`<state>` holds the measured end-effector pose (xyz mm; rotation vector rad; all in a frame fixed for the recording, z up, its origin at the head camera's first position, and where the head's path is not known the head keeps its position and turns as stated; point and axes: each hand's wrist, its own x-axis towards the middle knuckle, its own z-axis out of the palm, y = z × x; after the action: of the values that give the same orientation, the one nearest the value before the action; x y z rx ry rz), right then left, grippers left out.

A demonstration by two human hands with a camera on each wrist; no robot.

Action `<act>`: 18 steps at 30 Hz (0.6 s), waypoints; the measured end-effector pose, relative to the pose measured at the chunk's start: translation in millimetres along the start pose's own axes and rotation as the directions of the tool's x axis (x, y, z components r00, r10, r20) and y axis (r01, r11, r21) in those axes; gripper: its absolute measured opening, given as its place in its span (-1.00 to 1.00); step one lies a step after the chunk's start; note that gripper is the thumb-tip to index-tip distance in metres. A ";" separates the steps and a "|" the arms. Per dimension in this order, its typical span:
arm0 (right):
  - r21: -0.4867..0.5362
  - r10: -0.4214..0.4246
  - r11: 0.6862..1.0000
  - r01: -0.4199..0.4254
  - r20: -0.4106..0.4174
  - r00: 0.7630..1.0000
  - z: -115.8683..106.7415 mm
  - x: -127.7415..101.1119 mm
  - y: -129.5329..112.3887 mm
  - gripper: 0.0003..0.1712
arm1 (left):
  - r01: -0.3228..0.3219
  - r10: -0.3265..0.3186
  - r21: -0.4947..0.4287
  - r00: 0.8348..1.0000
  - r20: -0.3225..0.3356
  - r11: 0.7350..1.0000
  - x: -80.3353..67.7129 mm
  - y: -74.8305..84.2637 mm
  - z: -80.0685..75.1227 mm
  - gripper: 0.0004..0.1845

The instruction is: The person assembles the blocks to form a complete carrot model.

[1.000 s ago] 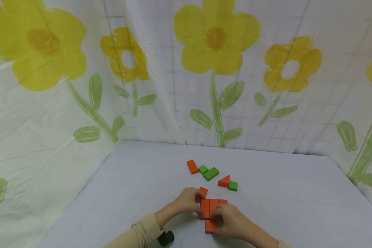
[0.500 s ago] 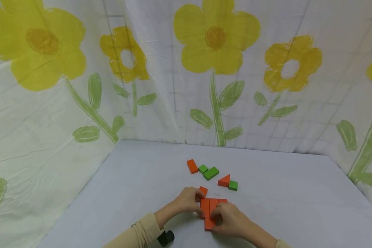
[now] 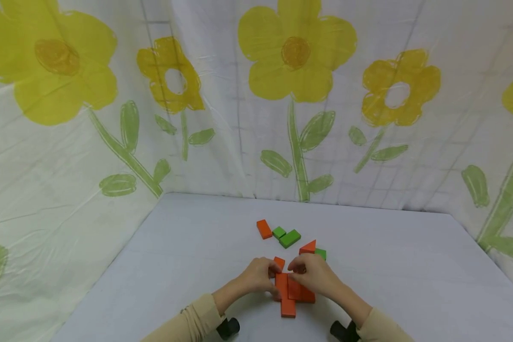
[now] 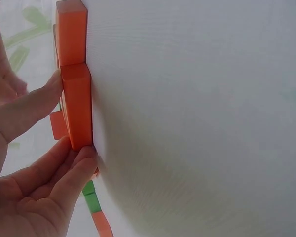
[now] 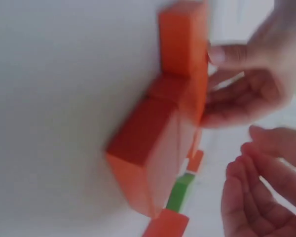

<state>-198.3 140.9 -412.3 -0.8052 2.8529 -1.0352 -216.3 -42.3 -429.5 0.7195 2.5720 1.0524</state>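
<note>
In the head view, my left hand (image 3: 255, 277) pinches an orange-red rectangular block (image 3: 281, 285), thumb at its near end, fingers at its far end. The left wrist view shows this grip on the block (image 4: 78, 108) from the side. Another orange block (image 3: 288, 308) touches its near end, and more red blocks (image 3: 308, 294) lie flat against its right side. Over the far end of this group is my right hand (image 3: 318, 274), fingers loosely bent. The right wrist view shows that hand (image 5: 266, 182) apart from the blocks, with nothing visible between its fingers.
Beyond the hands lie a small orange block (image 3: 279, 262), a red triangular block (image 3: 308, 247), a green block (image 3: 321, 253), two more green blocks (image 3: 289, 238) and an orange block (image 3: 264, 229). A flowered curtain (image 3: 222, 180) hangs behind the white table (image 3: 389, 266).
The near block slid slightly forward against the pinched block. My right hand then left it and moved up to the far side of the group. My left hand stays in place.
</note>
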 end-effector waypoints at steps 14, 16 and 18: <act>-0.048 0.109 0.994 -0.103 0.155 0.982 14.4 46.0 4.2 -0.65 | 0.015 -0.016 -0.021 0.999 -0.028 1.000 -0.7 -0.1 1.3 -0.56; -0.061 0.116 0.992 -0.107 0.174 0.978 15.8 46.2 4.4 -0.62 | 0.022 -0.023 -0.035 0.999 -0.023 0.999 -1.4 -0.4 1.8 -0.56; -0.091 0.108 0.991 -0.094 0.166 0.980 17.6 45.5 5.6 -0.65 | 0.032 -0.032 -0.045 0.999 -0.016 0.999 -2.5 -0.5 2.2 -0.55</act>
<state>-237.4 112.8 -421.8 -0.7064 2.7735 -0.8002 -213.5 -42.7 -431.2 0.6591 2.5567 1.1063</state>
